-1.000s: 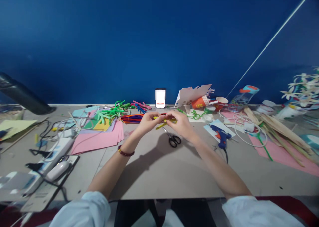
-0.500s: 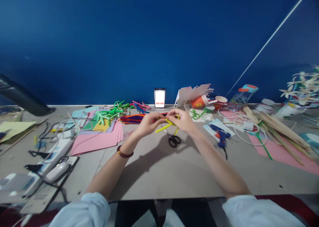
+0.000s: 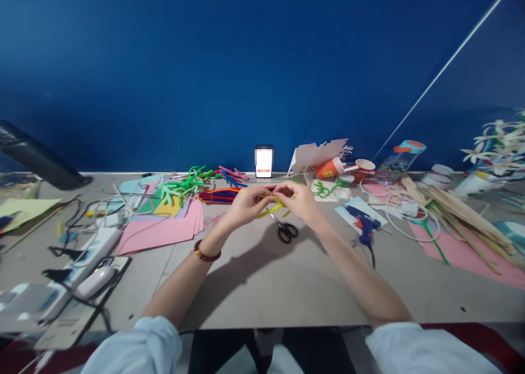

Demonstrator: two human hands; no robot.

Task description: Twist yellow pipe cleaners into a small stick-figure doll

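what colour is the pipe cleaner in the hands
Yellow. The pipe cleaner is pinched between the left hand and the right hand, clearest in the head view.

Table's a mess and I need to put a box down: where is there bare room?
The widest bare patch of table is the near middle, between the forearms, bordered by the scissors, pink paper and glue gun. Both ends and the back edge are crowded. Left hand and right hand hold yellow pipe cleaners.
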